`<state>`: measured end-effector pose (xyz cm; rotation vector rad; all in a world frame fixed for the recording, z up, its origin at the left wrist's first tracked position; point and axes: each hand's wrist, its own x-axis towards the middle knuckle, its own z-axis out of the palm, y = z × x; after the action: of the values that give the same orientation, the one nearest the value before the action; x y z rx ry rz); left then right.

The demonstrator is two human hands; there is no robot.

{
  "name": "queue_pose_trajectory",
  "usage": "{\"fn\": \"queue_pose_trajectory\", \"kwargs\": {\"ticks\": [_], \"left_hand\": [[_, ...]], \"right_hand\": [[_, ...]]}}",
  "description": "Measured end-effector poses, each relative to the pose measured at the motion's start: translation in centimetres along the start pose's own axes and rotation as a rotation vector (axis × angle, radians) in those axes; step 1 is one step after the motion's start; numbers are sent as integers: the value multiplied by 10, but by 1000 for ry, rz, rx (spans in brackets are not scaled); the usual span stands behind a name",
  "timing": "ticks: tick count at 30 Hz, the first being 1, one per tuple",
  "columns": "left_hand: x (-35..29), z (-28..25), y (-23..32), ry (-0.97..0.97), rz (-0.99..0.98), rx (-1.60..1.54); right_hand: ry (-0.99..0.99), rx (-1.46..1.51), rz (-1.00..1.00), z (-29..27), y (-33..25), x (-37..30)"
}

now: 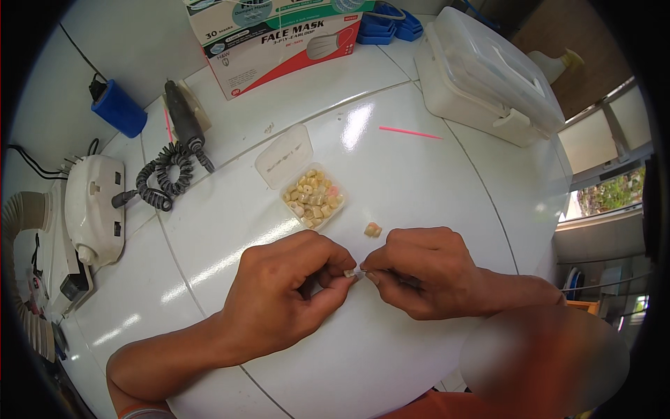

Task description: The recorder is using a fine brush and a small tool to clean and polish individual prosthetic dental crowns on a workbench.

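Observation:
Between the thumb and index finger of my left hand (296, 286) is a small whitish tooth-like piece (350, 274). My right hand (429, 272) is closed in a pinch just right of it, its fingertips on a thin pale sliver (361, 272) that meets the piece; its kind is too small to make out. Just beyond my right fingers lies a yellowish tooth-like piece with a pinkish part (373, 230). Farther off, a small clear plastic box (340, 216) holds many cream and yellow tooth-like pieces, its lid (285, 156) folded back.
A grey handpiece (183, 115) with a coiled cord rests at the far left, near a white control unit (98, 209) and a blue container (120, 109). A cardboard mask box (286, 59) stands at the back. A pink stick (410, 133) lies before a white lidded case (481, 91).

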<state>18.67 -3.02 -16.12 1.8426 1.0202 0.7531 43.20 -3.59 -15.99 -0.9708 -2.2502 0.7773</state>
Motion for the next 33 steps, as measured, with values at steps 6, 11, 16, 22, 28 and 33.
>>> {"fn": "queue_pose_trajectory", "kwargs": {"ticks": [6,11,16,22,28,33], "left_hand": [[0,1,-2,5,15,3],[0,2,-2,0,26,13],[1,0,-2,-14,35,22],[1,1,-2,-12,24,-2],[0,1,-2,-25,53,28],[0,1,-2,-10,28,5]], "right_hand": [[-2,-1,-6,0,1,0],[4,-46,-27,1,1,0],[-1,-14,-34,0,1,1],[-23,11,-25,-2,0,1],[-19,34,-26,-3,1,1],[17,78,45,-3,-1,1]]}}
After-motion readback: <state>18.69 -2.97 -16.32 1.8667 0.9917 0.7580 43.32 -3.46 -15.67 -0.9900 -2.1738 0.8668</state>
